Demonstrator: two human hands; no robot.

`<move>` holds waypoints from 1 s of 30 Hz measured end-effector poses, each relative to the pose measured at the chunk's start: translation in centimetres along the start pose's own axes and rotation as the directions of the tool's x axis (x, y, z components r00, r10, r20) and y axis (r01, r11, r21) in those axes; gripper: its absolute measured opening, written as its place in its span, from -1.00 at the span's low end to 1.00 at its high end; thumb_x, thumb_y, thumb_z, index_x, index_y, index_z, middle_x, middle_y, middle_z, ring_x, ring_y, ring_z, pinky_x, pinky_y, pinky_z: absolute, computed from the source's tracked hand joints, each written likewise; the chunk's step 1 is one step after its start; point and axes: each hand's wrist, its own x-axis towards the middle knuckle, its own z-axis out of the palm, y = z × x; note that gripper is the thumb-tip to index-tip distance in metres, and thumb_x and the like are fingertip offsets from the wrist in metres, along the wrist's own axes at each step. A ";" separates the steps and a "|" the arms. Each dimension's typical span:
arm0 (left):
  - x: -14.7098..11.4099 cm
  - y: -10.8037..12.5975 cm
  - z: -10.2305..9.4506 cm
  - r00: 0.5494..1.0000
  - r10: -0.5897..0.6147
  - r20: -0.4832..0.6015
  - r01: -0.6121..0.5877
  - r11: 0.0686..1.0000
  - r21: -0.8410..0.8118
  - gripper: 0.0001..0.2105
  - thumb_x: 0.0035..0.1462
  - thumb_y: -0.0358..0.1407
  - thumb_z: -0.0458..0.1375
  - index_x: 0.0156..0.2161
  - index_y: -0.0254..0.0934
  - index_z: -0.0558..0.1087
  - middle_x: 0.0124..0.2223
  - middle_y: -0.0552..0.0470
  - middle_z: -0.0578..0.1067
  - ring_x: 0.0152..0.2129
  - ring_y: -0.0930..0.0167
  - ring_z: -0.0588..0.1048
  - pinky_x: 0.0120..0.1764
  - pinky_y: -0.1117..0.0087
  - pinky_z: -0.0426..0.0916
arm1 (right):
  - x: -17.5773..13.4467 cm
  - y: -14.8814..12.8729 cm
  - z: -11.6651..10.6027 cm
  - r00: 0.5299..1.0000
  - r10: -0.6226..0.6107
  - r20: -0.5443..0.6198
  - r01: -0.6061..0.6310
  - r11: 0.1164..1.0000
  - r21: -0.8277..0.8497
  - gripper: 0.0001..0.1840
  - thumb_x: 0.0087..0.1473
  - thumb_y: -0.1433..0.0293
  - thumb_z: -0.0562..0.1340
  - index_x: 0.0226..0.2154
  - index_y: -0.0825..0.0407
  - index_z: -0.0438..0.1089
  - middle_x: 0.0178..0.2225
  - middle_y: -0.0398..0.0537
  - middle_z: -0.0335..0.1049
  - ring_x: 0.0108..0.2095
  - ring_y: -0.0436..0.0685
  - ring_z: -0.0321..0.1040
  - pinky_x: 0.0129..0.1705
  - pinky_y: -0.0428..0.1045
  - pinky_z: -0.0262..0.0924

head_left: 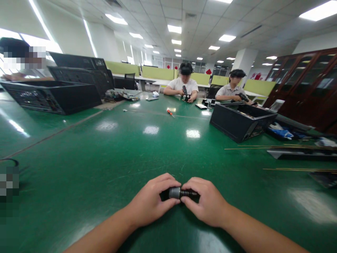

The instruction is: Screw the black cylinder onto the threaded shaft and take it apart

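Low in the middle of the view, a short metal cylinder with a narrower, dark ringed shaft (174, 192) lies sideways between my hands, just over the green tabletop. My left hand (155, 196) is closed round the thick grey end, thumb below and fingers above. From the other side, my right hand (207, 202) pinches the part where the shaft meets the grey body, and the shaft's dark tip points into its palm. My fingers hide both ends of the piece, so its exact kind is unclear.
A black computer case (237, 121) stands to the right, with thin brass-coloured rods (263, 147) nearer me. Another open case (60, 96) is at the left. An orange screwdriver (170, 112) lies farther back. Two people (181, 85) across the table hold power drills; another sits left.
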 end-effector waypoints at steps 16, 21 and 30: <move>0.0 -0.1 -0.1 1.000 0.002 0.019 -0.002 1.000 0.011 -0.76 0.11 -0.39 0.24 -0.08 -0.20 0.50 -0.17 -0.01 0.52 -0.22 0.37 0.49 -0.13 0.35 0.39 | 0.0 0.1 0.0 1.000 -0.001 0.012 0.001 1.000 -0.014 -0.89 0.09 0.40 0.28 -0.26 -0.01 0.46 -0.31 -0.09 0.49 -0.30 0.10 0.41 -0.21 -0.01 0.23; -0.1 -0.2 0.0 1.000 0.003 0.021 -0.003 1.000 0.013 -0.74 0.10 -0.40 0.23 -0.07 -0.20 0.50 -0.16 -0.02 0.52 -0.21 0.36 0.49 -0.12 0.34 0.40 | 0.1 0.1 0.1 1.000 0.005 0.008 -0.005 1.000 -0.023 -0.90 0.09 0.40 0.28 -0.27 -0.01 0.46 -0.33 -0.10 0.48 -0.31 0.10 0.41 -0.23 -0.02 0.22; -0.1 -0.1 -0.1 1.000 0.005 0.015 -0.005 1.000 0.028 -0.76 0.11 -0.38 0.23 -0.08 -0.20 0.50 -0.16 -0.03 0.52 -0.21 0.35 0.50 -0.12 0.33 0.41 | 0.1 0.0 0.0 1.000 -0.003 0.009 0.003 1.000 -0.022 -0.90 0.09 0.40 0.27 -0.27 -0.01 0.46 -0.33 -0.10 0.48 -0.31 0.10 0.41 -0.24 -0.02 0.22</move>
